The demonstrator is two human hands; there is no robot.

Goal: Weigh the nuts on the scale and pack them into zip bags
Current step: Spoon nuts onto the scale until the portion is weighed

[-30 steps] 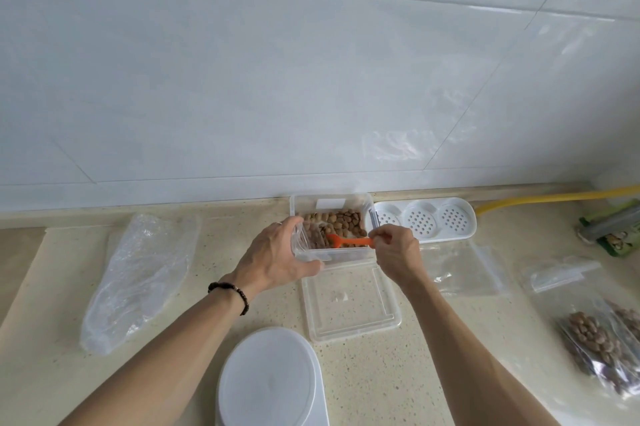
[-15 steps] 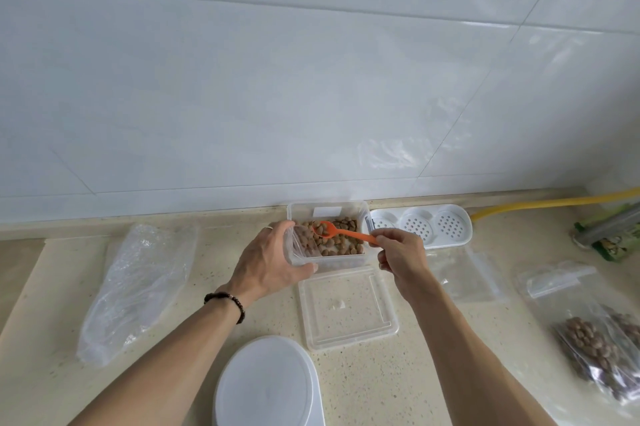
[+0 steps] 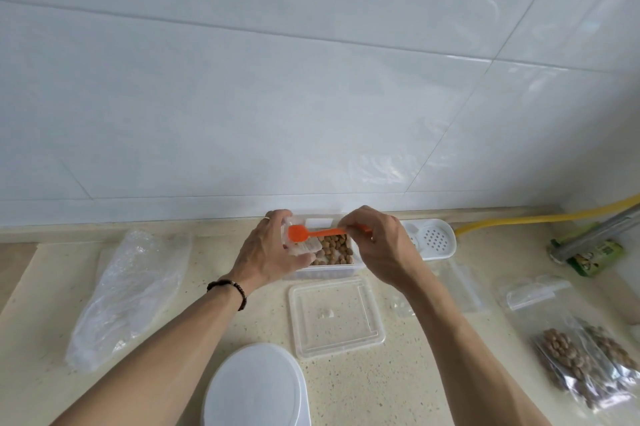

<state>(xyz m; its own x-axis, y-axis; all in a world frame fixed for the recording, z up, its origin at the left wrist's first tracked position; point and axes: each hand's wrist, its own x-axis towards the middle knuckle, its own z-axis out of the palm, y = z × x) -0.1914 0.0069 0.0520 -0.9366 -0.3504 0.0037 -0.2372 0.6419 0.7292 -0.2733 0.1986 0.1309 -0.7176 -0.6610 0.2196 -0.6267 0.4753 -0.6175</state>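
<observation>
**A:** Big stuff first, what's on your counter?

**B:** Speckled countertop [image 3: 194, 301] across the bottom half of the frame, crumpled plastic bag [image 3: 128, 294] lower left, white scale [image 3: 256, 387] at bottom centre with nothing on it. A clear lid [image 3: 336, 314] sits just above the scale, filled zip bags [image 3: 585, 363] lower right.

**A:** And the nuts?

**B:** Nuts [image 3: 334, 249] are in the clear tub [image 3: 325, 269] at centre, against the wall. Your left hand [image 3: 273, 252] is curled round a small zip bag [image 3: 301, 245] over the tub's left end. Your right hand [image 3: 377, 245] pinches the handle of the orange spoon [image 3: 311, 232], bowl right at the bag's mouth.

**A:** So which step?

**B:** Looks like you're spooning nuts into the bag. Can't tell if the spoon is loaded. Next I'd tip it in with the mouth held wide, then get the bag on the scale.
</observation>
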